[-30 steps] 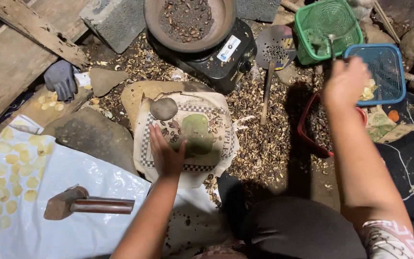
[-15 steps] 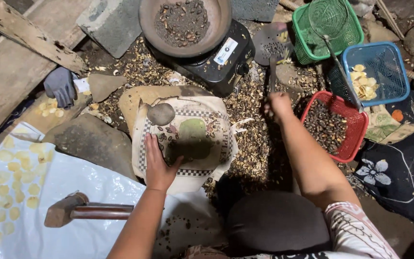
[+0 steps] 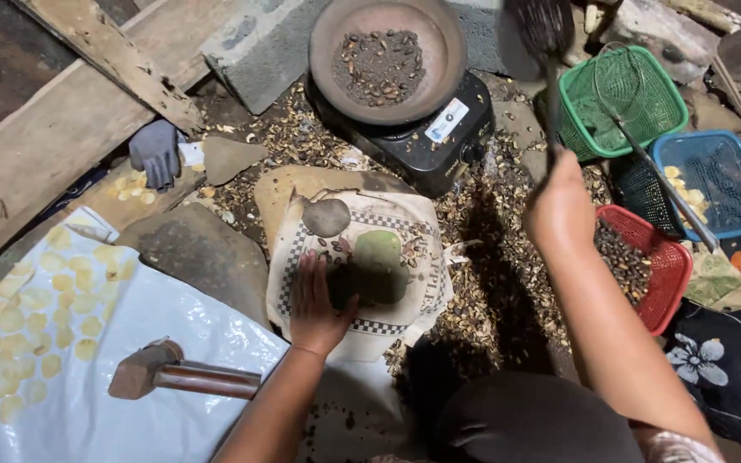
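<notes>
Dirt floor (image 3: 490, 283) strewn with husks spreads under everything, with planks (image 3: 53, 146) at the upper left and a grey block (image 3: 259, 47) behind. Near the centre lies a printed sack (image 3: 405, 300) over a flat stone (image 3: 302, 182), and the left hand (image 3: 317, 302) rests on it, forearm rising from the bottom edge, palm down, fingers (image 3: 309, 273) loosely spread and pointing away from the person; they touch the edge of a dark green flat stone (image 3: 375, 266) lying on the sack, gripping nothing. The right hand (image 3: 559, 206) is raised well above the floor, arm reaching up from the lower right, back of the hand to the camera, fingers closed round the handle of a skimmer (image 3: 542, 34). Its long axis runs nearly straight up the picture, the dark round head at the top edge, blurred, just right of the pan (image 3: 388, 56) of dark seeds on a black stove (image 3: 422, 141). Just right of that hand sits a red basket (image 3: 658, 283) of dark seeds, with a blue basket (image 3: 713, 180) and a green basket (image 3: 623, 99) beyond it, a wire tool (image 3: 653, 167) lying across them. At lower left a hammer (image 3: 177, 373) lies on a white sheet (image 3: 70, 360) dotted with pale flattened discs (image 3: 10, 321), its handle pointing right. A grey glove (image 3: 156, 153) lies near the planks.
</notes>
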